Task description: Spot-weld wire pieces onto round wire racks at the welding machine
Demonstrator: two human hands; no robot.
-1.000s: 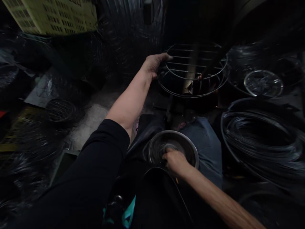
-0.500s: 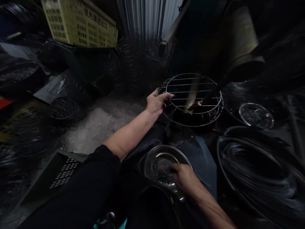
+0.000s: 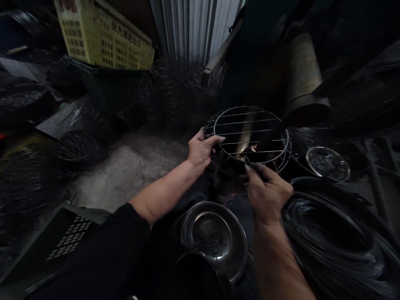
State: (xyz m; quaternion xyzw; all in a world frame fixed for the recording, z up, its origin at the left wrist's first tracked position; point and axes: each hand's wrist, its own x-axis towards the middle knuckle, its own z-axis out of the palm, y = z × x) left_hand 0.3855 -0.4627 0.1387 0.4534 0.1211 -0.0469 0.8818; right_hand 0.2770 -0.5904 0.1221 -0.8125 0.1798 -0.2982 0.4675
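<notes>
A round wire rack (image 3: 250, 122), with parallel bars across its top ring and a second ring below, is held out in front of me. My left hand (image 3: 201, 152) grips its left edge, thumb over the top ring. My right hand (image 3: 268, 189) is closed in a pinch at the rack's near rim; whatever sits between the fingertips is hidden. Below the hands, a shiny metal bowl (image 3: 239, 233) rests by my lap, with small thin metal pieces (image 3: 209, 243) inside. A machine's copper-coloured tip (image 3: 251, 149) shows through the bars.
A thick cylindrical machine arm (image 3: 304, 71) hangs at the upper right. Coiled wire (image 3: 337, 250) fills a large round container at right, near a round metal dish (image 3: 328, 163). A yellow crate (image 3: 106, 37) stands back left, a green crate (image 3: 71, 237) lower left.
My right hand has left the bowl and risen to the rack's near rim. The left hand keeps its hold on the rack. The whole view has shifted slightly.
</notes>
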